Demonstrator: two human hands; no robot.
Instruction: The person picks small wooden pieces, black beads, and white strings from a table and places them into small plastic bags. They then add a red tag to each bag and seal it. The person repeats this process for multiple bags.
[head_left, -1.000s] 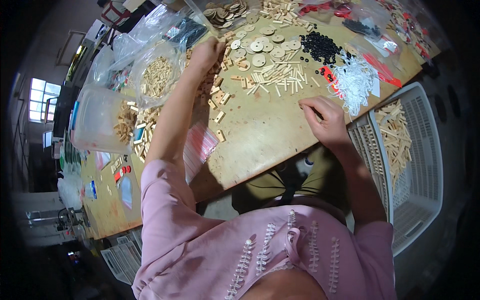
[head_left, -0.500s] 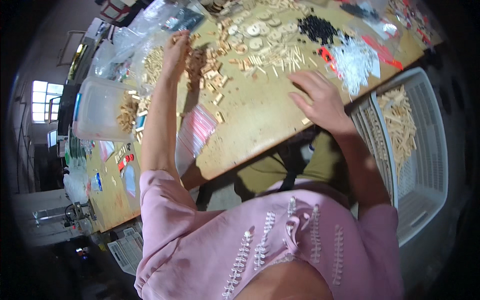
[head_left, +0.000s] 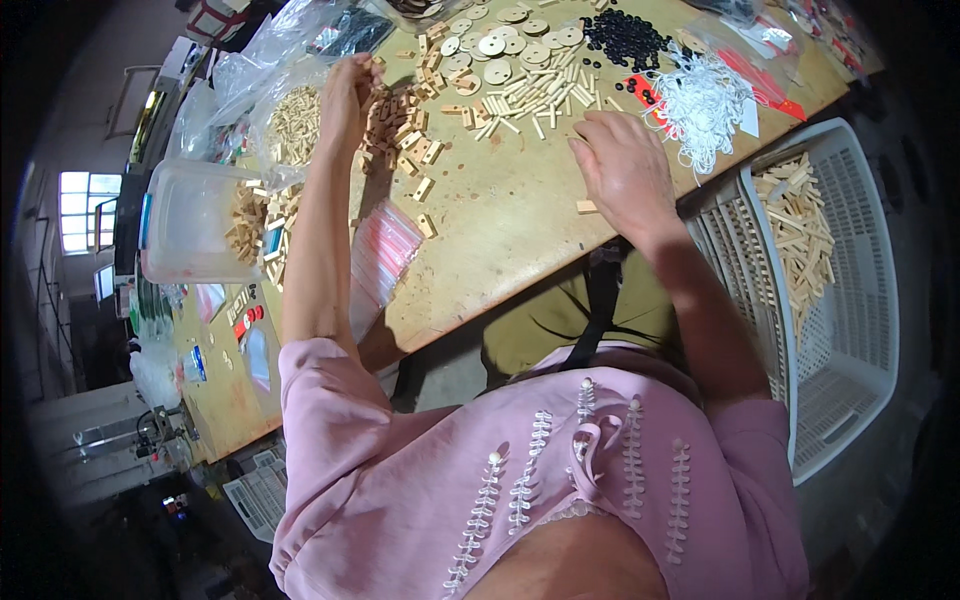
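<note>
My left hand (head_left: 350, 95) reaches to the far left of the table, over the edge of a heap of small wooden blocks with holes (head_left: 400, 120). Its fingers are closed together; a light wooden bit shows at the tips, but I cannot make out what they hold. Palm down, my right hand (head_left: 628, 170) rests on the table right of the middle, fingers loosely stretched, with nothing seen in them. A single wooden block (head_left: 587, 207) lies beside its wrist. Just beyond its fingertips is a pile of thin wooden sticks (head_left: 545, 90).
Round wooden discs (head_left: 497, 71), black beads (head_left: 625, 40) and white cords (head_left: 705, 110) lie farther back. Striped plastic bags (head_left: 385, 250) sit near my left forearm. A clear tub (head_left: 190, 215) stands left; a white basket (head_left: 860, 290) with wooden pieces stands right, beside the table edge.
My right hand has turned more palm down, its thumb nearer the fingers. The left hand stays by the wooden blocks. The whole view has shifted slightly.
</note>
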